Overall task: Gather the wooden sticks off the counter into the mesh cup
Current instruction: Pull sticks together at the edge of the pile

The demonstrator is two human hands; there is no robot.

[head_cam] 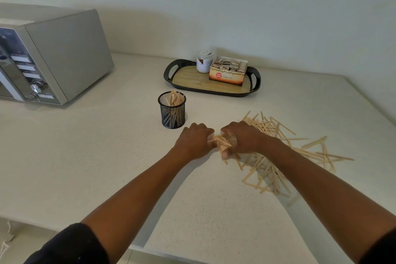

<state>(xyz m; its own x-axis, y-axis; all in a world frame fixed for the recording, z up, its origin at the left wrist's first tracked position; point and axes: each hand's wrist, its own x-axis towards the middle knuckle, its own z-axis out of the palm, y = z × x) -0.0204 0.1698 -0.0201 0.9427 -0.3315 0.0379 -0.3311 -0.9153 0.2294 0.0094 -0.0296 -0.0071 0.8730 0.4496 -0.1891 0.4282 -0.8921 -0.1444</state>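
Hands, two, left [194,142] and right [242,138], both gripping one stick bundle [221,141]; one mesh cup [172,112].

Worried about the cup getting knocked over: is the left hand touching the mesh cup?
Apart. The head view shows bare counter between the left hand and the mesh cup.

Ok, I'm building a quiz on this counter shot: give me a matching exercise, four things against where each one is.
Things:
1. mesh cup
2. tea box
3. microwave
4. loose sticks

Places:
A. on the tray
B. far left of the counter
C. scattered by the right hand
D. just beyond the left hand

Pairs: 1-D, 2-A, 3-B, 4-C
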